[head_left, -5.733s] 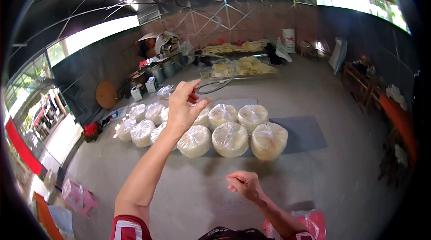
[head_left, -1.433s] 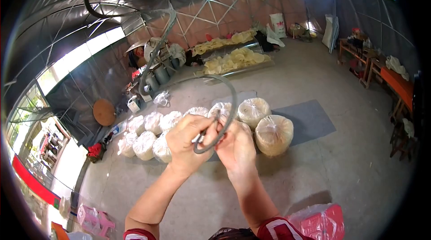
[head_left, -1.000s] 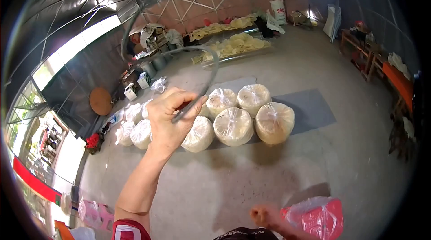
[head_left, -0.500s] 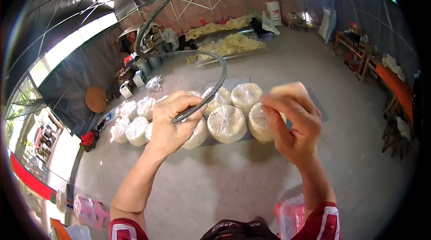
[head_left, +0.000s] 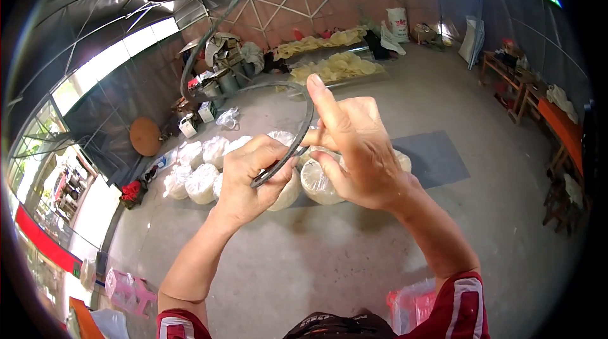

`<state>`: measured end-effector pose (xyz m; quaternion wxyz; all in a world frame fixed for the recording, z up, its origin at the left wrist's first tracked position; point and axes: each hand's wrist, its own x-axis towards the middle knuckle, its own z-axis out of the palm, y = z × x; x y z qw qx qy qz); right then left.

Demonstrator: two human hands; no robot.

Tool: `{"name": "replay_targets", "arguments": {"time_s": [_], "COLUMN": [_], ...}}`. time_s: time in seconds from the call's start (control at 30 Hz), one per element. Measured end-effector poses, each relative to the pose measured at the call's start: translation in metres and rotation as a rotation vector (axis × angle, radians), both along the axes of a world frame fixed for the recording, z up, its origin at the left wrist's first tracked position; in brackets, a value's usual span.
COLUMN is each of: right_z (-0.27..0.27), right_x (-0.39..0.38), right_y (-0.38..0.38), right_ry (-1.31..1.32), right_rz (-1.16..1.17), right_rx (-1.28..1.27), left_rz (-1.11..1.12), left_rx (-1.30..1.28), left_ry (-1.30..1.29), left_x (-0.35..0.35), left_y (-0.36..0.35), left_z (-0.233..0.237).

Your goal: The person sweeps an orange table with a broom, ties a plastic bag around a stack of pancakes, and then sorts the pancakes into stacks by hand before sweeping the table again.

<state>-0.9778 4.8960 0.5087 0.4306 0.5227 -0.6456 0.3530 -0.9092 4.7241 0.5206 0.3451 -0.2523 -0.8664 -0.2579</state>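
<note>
My left hand [head_left: 250, 174] is closed around the lower end of a long dark, rubbery-looking strip [head_left: 304, 120], pinching it between thumb and fingers. From there the strip curves up, loops left and rises toward the roof in bends. My right hand [head_left: 364, 146] is close beside the left, its index finger raised and the thumb apart below. Its fingertips overlap the strip just above the left hand's grip. Behind and below both hands stand plastic-wrapped, pale round bundles [head_left: 320, 182] in rows on the floor, partly covered by the hands.
A dark grey mat [head_left: 437, 158] lies under the bundles. Farther back, yellowish sheets [head_left: 342, 65] are spread low over the floor. Wooden benches [head_left: 510, 82] line the right wall. A pink stool [head_left: 130, 288] is at lower left, and a red plastic-bagged item [head_left: 415, 304] near my right elbow.
My right hand has moved left to the strip, its index finger now raised and its fingers spread from the earlier pinch. The left hand keeps its grip; the strip's upper loops have swung.
</note>
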Motion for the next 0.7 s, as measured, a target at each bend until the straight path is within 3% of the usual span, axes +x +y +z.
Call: {"name": "replay_targets", "arguments": {"time_s": [0.3, 0.7], "right_z": [-0.002, -0.007], "right_x": [-0.005, -0.007], "right_y": [-0.009, -0.017], "right_ry": [0.026, -0.116], "right_rz": [-0.016, 0.188], "right_rx": [0.008, -0.015], "left_rz": [0.023, 0.058], "left_rx": [-0.057, -0.062], "left_ry": [0.065, 0.128], "left_x": [-0.001, -0.003], "left_y": [-0.003, -0.005], "left_z": [-0.002, -0.005]}}
